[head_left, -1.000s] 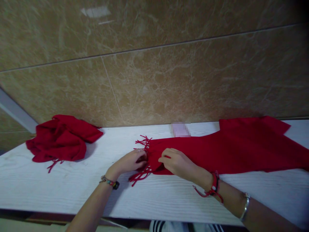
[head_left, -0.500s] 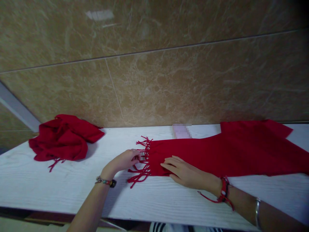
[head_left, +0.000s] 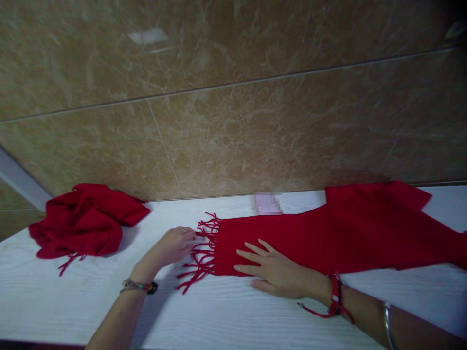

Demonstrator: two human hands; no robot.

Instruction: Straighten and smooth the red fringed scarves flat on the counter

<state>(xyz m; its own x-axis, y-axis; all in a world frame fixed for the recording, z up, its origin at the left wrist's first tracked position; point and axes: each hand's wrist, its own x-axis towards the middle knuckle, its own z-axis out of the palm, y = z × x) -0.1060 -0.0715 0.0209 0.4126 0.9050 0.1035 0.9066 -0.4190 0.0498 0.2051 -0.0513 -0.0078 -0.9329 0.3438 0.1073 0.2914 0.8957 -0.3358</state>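
A long red scarf (head_left: 284,238) is spread across the white surface, its knotted fringe (head_left: 204,257) pointing left. My left hand (head_left: 171,248) is at the fringe, fingers curled together in a pinch on the strands near its upper part; the fingertips are partly hidden. On the scarf's near edge, just right of the fringe, my right hand (head_left: 273,272) lies palm down with its fingers spread. Farther right, the scarf widens into loose folds, and its end runs to the picture's right edge.
A second red fringed cloth (head_left: 82,221) lies crumpled at the far left. Beyond the scarf, a small pale blurred-out packet or card (head_left: 267,203) rests near the wall. A brown marbled tile wall (head_left: 233,136) closes off the back of the white tabletop (head_left: 219,311).
My left hand has shifted slightly left, away from the scarf's body. My right hand's fingers have spread wider on the cloth. The camera view has shifted a little.
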